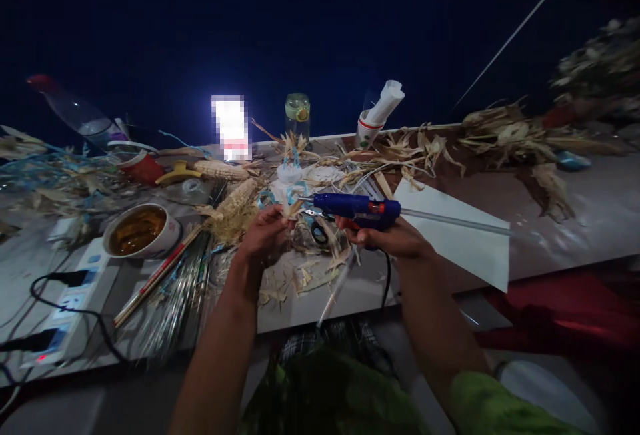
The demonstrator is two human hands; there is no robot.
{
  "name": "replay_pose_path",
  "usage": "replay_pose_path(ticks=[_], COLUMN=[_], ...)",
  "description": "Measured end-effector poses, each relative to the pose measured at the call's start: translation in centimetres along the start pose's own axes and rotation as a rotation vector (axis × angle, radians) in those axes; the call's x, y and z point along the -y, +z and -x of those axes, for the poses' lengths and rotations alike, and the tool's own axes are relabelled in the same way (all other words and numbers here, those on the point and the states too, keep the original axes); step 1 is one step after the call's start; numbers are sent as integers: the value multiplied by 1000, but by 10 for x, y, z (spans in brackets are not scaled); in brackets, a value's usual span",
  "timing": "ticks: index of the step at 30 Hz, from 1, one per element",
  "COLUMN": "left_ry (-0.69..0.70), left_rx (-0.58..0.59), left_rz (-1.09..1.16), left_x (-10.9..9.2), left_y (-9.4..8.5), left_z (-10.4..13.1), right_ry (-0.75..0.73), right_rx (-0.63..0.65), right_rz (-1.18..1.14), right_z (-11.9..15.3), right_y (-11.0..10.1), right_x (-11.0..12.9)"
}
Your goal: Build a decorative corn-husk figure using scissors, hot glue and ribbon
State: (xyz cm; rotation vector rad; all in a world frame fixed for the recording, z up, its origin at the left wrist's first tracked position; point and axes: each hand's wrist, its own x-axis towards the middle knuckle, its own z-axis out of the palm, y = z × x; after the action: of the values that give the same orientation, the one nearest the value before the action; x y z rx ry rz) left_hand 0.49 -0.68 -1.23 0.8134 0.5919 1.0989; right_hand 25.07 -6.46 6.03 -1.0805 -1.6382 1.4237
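My right hand (383, 238) is wrapped round the grip of a blue hot glue gun (353, 207), with a long glue stick (455, 220) poking out of its back end. The nozzle points left, close to the fingertips of my left hand (267, 232). Those fingers pinch a small piece of dried corn husk (291, 210); whether the nozzle touches it I cannot tell. Black-handled scissors (319, 230) lie just below the gun. Husk scraps (300, 278) are scattered on the table under both hands.
At left stand a bowl of brown liquid (137, 232) and a corded power strip (75, 308), near a bundle of wires (183, 302). Corn cobs (235, 198), a jar (297, 115) and a paper cup (369, 130) are farther back. White paper (465, 242) lies right.
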Motion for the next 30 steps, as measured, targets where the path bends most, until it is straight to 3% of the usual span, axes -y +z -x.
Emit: replay_pose_path(ticks=[9,19,30], left_ry=[25,28,9], left_rx=[-6,10,10], left_rz=[2,-37,-57], left_x=[-1,-7,-10], left_y=[0,4,8], left_z=[2,4,5], right_ry=[236,195,32], right_rx=[5,21,7], right_rz=[56,172,287], right_z=[-8,-8,-10], right_y=[-1,3,9], right_x=[-6,1,12])
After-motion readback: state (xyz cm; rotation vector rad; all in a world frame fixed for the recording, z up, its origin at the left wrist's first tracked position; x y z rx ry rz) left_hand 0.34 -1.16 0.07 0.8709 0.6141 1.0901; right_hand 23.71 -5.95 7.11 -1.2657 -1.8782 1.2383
